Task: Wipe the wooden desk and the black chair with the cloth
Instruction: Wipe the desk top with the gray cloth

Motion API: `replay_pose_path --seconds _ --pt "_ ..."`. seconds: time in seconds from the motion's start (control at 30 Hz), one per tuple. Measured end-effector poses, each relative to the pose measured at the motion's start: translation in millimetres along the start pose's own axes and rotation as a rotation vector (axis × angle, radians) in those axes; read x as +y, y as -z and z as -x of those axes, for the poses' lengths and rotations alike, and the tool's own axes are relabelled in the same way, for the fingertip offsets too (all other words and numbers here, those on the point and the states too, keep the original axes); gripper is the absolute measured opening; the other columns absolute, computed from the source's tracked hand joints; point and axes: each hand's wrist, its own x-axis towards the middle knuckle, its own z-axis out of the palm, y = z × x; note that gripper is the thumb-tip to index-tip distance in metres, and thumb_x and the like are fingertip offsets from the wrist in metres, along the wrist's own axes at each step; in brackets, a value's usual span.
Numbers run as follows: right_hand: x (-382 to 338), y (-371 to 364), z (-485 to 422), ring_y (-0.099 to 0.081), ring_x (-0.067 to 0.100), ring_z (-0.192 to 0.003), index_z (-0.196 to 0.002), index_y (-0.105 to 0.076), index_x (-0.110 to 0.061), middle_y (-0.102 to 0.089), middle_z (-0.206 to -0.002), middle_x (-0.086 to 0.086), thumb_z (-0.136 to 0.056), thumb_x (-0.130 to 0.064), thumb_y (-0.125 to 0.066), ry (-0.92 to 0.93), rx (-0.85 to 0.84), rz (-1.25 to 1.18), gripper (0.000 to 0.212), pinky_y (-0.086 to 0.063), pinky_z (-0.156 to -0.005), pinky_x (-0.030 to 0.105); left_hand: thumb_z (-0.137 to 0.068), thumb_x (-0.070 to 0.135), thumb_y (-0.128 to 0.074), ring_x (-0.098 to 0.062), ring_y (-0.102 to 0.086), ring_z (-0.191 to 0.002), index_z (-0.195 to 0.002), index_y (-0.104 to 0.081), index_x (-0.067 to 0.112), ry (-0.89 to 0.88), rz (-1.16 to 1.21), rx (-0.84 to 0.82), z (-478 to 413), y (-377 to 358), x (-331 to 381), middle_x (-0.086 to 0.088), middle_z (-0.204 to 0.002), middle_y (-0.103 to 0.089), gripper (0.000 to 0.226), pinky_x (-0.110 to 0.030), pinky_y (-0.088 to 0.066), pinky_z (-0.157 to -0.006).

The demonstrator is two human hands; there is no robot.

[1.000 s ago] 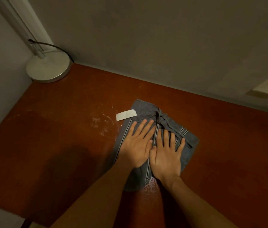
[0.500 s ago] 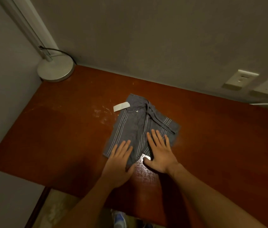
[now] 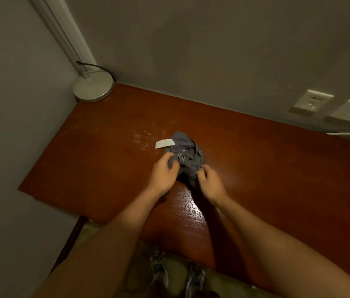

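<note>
my left hand (image 3: 162, 175) and right hand (image 3: 210, 184) both grip the bunched cloth (image 3: 188, 154) mid-desk (image 3: 277, 168). balled this tight, it could skip the pale smudges (image 3: 144, 139) beside it.

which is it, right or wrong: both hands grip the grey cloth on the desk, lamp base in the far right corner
One error: the head view shows the lamp base in the far left corner of the desk, not the right. The left hand and right hand do grip the grey cloth.
</note>
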Motion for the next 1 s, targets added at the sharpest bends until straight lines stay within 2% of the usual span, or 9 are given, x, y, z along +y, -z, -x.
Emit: replay_pose_path --seconds 0.07,0.13,0.4,0.47,0.57,0.67,0.73,0.9,1.0 --pt "-15.4 14.4 6.2 -0.053 0.017 -0.070 -0.092 -0.058 -0.007 -0.060 -0.080 0.005 -0.105 -0.020 -0.042 -0.012 -0.015 -0.149 0.025 -0.042 -0.060 0.021 -0.105 0.018 -0.047 -0.008 -0.058 -0.083 -0.101 -0.058 0.025 0.053 0.075 -0.011 -5.5 7.4 21.5 0.008 -0.092 -0.059 0.013 -0.024 -0.045 -0.070" --pt "-29.3 29.7 11.1 -0.054 0.017 -0.070 -0.098 -0.064 -0.002 -0.062 -0.082 0.008 -0.106 -0.018 -0.042 -0.054 -0.037 -0.284 0.028 -0.042 -0.060 0.017 -0.105 0.017 -0.047 -0.016 -0.060 -0.091 -0.112 -0.061 0.013 0.128 0.136 -0.005 -9.1 13.9 32.4 -0.002 -0.099 -0.063 0.017 -0.025 -0.046 -0.072" --pt "-53.8 74.8 28.1 -0.067 0.025 -0.090 -0.105 -0.069 -0.008 -0.071 -0.102 0.016 -0.105 -0.021 -0.041 -0.112 -0.184 -0.459 0.031 -0.056 -0.086 0.043 -0.106 0.018 -0.046 -0.026 -0.062 -0.105 -0.128 -0.060 0.001 0.133 0.036 0.018 7.7 48.4 60.7 -0.012 -0.114 -0.065 0.031 -0.030 -0.048 -0.083" --pt "-52.0 84.8 25.6 -0.067 0.025 -0.098 -0.110 -0.069 -0.008 -0.071 -0.107 0.017 -0.104 -0.022 -0.041 -0.123 -0.188 -0.417 0.032 -0.054 -0.092 0.047 -0.106 0.020 -0.047 -0.023 -0.064 -0.100 -0.128 -0.062 0.004 0.157 0.012 0.010 6.9 56.8 66.0 -0.010 -0.114 -0.066 0.031 -0.024 -0.047 -0.077" --pt "-43.2 99.3 24.0 -0.066 0.025 -0.100 -0.110 -0.068 -0.013 -0.069 -0.107 0.008 -0.106 -0.029 -0.040 -0.085 -0.135 -0.180 0.032 -0.055 -0.091 0.045 -0.105 0.021 -0.049 -0.014 -0.061 -0.075 -0.115 -0.066 0.010 0.239 -0.079 -0.044 12.9 64.1 67.8 -0.002 -0.094 -0.066 0.023 -0.019 -0.045 -0.052" --pt "-30.1 100.8 23.8 -0.063 0.026 -0.087 -0.096 -0.062 -0.014 -0.066 -0.096 0.009 -0.107 -0.033 -0.036 -0.012 -0.127 0.122 0.034 -0.051 -0.074 0.041 -0.104 0.023 -0.051 -0.018 -0.059 -0.088 -0.114 -0.067 0.007 0.244 -0.169 -0.062 17.1 55.2 53.6 -0.005 -0.100 -0.064 0.025 -0.024 -0.043 -0.069" --pt "-19.9 95.1 24.0 -0.061 0.028 -0.086 -0.096 -0.061 -0.014 -0.064 -0.093 0.008 -0.107 -0.033 -0.035 0.000 -0.078 0.198 0.034 -0.052 -0.077 0.043 -0.104 0.024 -0.052 -0.019 -0.057 -0.094 -0.111 -0.068 0.006 0.233 -0.182 -0.024 20.7 45.7 46.3 -0.006 -0.102 -0.064 0.025 -0.025 -0.039 -0.078" --pt "-13.9 86.8 29.1 -0.058 0.026 -0.093 -0.109 -0.064 -0.011 -0.062 -0.099 0.006 -0.107 -0.030 -0.039 -0.045 0.001 0.102 0.031 -0.046 -0.082 0.035 -0.103 0.026 -0.054 -0.021 -0.055 -0.084 -0.091 -0.061 0.011 0.290 -0.090 0.045 26.6 29.2 38.0 -0.002 -0.080 -0.059 0.020 -0.027 -0.038 -0.074" --pt "-17.4 82.0 33.4 -0.057 0.023 -0.098 -0.115 -0.065 -0.011 -0.063 -0.104 0.005 -0.106 -0.029 -0.042 -0.093 -0.007 -0.007 0.031 -0.043 -0.082 0.032 -0.099 0.025 -0.061 -0.023 -0.059 -0.084 -0.094 -0.060 0.012 0.353 0.074 0.067 28.9 23.6 40.0 -0.002 -0.081 -0.061 0.014 -0.032 -0.047 -0.076"
